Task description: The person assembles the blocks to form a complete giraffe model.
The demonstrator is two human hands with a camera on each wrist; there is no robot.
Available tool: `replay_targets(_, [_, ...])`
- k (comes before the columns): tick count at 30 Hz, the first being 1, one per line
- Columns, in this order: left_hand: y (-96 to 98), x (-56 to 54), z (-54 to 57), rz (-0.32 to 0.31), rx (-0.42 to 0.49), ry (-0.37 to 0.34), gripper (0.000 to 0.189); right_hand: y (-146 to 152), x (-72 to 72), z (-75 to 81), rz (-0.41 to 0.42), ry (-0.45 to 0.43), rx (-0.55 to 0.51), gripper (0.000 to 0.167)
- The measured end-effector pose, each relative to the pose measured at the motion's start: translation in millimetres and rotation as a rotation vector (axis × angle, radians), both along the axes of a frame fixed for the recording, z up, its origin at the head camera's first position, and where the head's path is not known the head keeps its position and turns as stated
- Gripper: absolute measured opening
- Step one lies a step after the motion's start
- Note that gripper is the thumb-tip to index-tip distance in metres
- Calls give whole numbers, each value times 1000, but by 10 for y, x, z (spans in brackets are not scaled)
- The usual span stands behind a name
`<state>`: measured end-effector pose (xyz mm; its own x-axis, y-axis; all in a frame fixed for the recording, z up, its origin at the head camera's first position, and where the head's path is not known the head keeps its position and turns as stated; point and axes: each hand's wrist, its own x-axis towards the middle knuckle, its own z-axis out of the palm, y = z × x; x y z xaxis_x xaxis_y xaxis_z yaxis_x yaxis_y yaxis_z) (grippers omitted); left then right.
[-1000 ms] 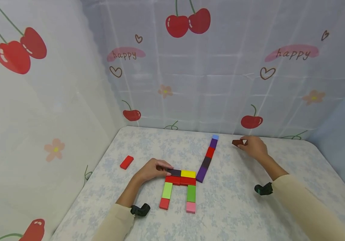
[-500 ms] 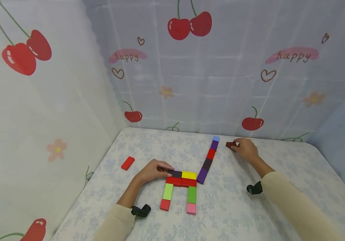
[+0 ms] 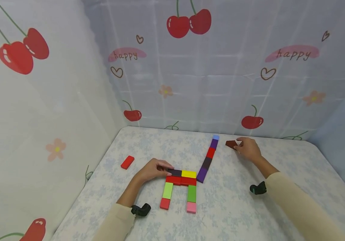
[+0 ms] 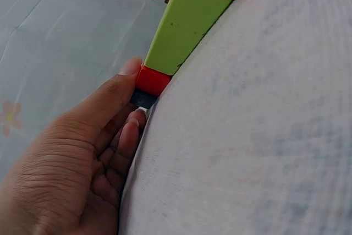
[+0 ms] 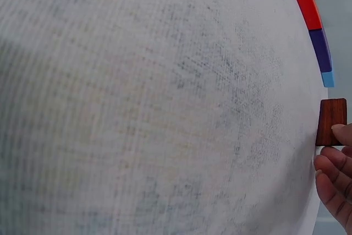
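Note:
My left hand [image 3: 154,170] pinches the left end of a black block [image 3: 175,173] with thumb and fingers. This block lies beside a yellow block [image 3: 189,174], behind two red blocks [image 3: 188,181]. Two legs run from these toward me: a light green block [image 3: 167,190] ending in red, and a green block [image 3: 192,193] ending in a pink block [image 3: 191,207]. At the back right my right hand [image 3: 249,148] pinches a brown block [image 5: 331,120] with slanted sides, close to the tabletop. Left of it runs a slanting row of purple, dark, red and light blue blocks [image 3: 210,153].
A single red block [image 3: 127,162] lies on the left part of the patterned tabletop [image 3: 220,214]. A cherry-printed curtain [image 3: 214,93] rises right behind the table's back edge, with more curtain at both sides. Dark devices [image 3: 140,210] are worn at both wrists.
My right hand has carried the brown block a little to the left, nearer the row's far end, mostly in the first half second. The left hand stays on the black block.

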<state>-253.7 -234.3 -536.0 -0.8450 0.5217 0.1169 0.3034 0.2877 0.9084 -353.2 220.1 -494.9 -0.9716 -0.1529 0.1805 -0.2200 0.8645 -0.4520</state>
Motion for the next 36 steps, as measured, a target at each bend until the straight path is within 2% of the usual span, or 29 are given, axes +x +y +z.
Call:
replay_targets(4, [-4, -10, -5, 4, -2, 0, 27, -54, -44, -14, 6, 22, -12, 39])
replay_targets(16, [0, -22, 0, 7, -7, 1, 27, -257, -116, 11, -72, 64, -40, 26])
replay_targets(28, [12, -38, -29, -7, 12, 19, 26, -290, -124, 73, -107, 24, -51, 21])
replay_targets(36, [-4, -26, -12, -5, 9, 1, 26, -318, -145, 39, -133, 1, -35, 23])
